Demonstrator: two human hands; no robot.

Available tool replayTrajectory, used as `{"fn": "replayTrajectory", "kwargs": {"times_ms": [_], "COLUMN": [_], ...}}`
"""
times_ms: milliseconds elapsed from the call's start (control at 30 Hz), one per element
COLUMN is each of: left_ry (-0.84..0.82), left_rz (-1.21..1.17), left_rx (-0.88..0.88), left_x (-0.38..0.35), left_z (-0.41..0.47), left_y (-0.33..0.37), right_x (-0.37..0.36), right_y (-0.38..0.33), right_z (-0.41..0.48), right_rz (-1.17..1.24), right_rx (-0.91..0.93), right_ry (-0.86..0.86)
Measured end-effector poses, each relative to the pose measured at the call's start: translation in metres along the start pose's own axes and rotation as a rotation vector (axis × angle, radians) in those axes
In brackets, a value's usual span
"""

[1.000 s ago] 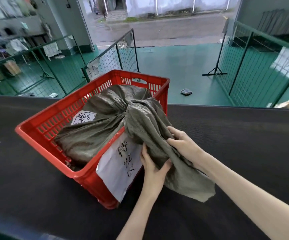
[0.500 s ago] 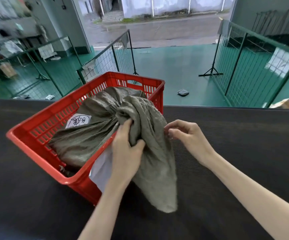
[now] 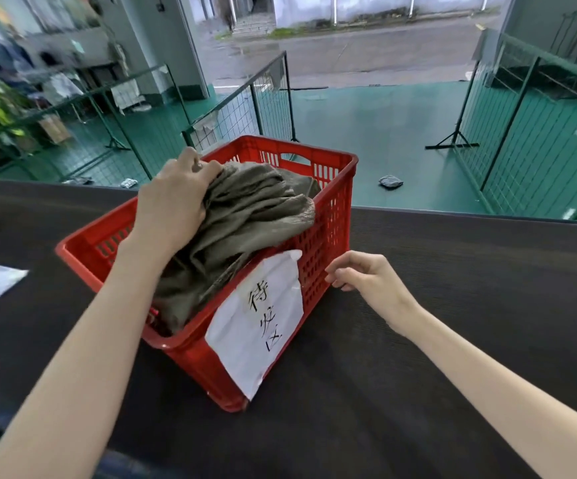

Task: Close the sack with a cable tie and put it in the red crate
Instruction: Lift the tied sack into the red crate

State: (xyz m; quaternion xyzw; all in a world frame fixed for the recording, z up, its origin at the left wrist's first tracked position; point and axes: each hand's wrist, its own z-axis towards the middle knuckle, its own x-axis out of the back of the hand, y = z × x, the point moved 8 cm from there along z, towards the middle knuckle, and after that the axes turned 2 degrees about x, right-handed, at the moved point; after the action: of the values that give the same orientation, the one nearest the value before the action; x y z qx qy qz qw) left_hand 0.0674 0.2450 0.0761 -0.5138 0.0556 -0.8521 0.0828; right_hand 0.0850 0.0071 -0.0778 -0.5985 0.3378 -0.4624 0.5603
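1. Sack point(image 3: 245, 219): grey-green woven cloth, inside the red crate point(image 3: 328, 216), loose top folded over toward the far side; no cable tie visible from this view.
2. Left hand point(image 3: 173, 198): grip pressed together on a bunch of the sack's upper cloth, near the crate's far-left rim.
3. Right hand point(image 3: 366, 274): grip loosely spread, holding nothing, just beside the crate's near-right wall, apart from the sack.
4. Paper label point(image 3: 262, 323): taped to the crate's near wall, handwritten, one top corner curling.
5. Step in hand, as judged: tucking the loose cloth down below the rim.
6. For a clean finish: push the bunched cloth toward the crate's middle, not over the rim.
7. Steady the crate wall with the free hand, clear of the label, lest the crate slide on the dark table point(image 3: 452, 340).
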Motion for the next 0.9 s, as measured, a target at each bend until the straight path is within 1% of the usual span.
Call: {"fn": "replayTrajectory", "kwargs": {"times_ms": [67, 133, 167, 233, 267, 333, 433, 533, 600, 700, 733, 800, 833, 900], "left_ry": [-0.044, -0.130, -0.168, -0.237, -0.266, -0.379, -0.588, -0.786, -0.885, -1.004, -1.040, -1.043, -1.003, -0.848], "left_rz": [0.065, 0.104, 0.121, 0.112, 0.084, -0.007, -0.110, -0.127, -0.198, -0.254, -0.297, -0.445, -0.524, -0.624], "left_rx": [-0.152, -0.299, -0.344, -0.397, -0.413, -0.411, -0.318, -0.175, -0.083, -0.019, 0.032, 0.137, 0.174, 0.237], "left_x": [-0.020, -0.041, -0.049, -0.063, -0.072, -0.088, -0.106, -0.118, -0.119, -0.117, -0.116, -0.113, -0.111, -0.104], "left_z": [-0.007, -0.021, -0.028, -0.041, -0.046, -0.058, -0.071, -0.082, -0.092, -0.107, -0.112, -0.115, -0.113, -0.104], "left_y": [0.001, 0.006, 0.009, 0.014, 0.017, 0.021, 0.017, 0.016, 0.018, 0.015, 0.010, 0.002, 0.001, -0.001], "right_x": [0.002, 0.004, 0.004, 0.003, 0.002, -0.001, -0.001, 0.002, 0.003, 0.005, 0.006, 0.009, 0.011, 0.014], "right_y": [0.007, 0.013, 0.015, 0.019, 0.020, 0.022, 0.022, 0.024, 0.026, 0.031, 0.034, 0.038, 0.039, 0.042], "right_z": [-0.002, -0.005, -0.005, -0.007, -0.008, -0.011, -0.017, -0.026, -0.032, -0.040, -0.042, -0.047, -0.050, -0.056], "right_rz": [-0.001, -0.008, -0.014, -0.029, -0.036, -0.046, -0.050, -0.043, -0.039, -0.038, -0.035, -0.023, -0.018, -0.015], "right_rx": [-0.023, -0.043, -0.052, -0.068, -0.075, -0.086, -0.091, -0.101, -0.111, -0.122, -0.125, -0.131, -0.134, -0.130], "right_ry": [0.013, 0.025, 0.029, 0.029, 0.027, 0.023, 0.026, 0.042, 0.052, 0.052, 0.052, 0.060, 0.062, 0.063]}}
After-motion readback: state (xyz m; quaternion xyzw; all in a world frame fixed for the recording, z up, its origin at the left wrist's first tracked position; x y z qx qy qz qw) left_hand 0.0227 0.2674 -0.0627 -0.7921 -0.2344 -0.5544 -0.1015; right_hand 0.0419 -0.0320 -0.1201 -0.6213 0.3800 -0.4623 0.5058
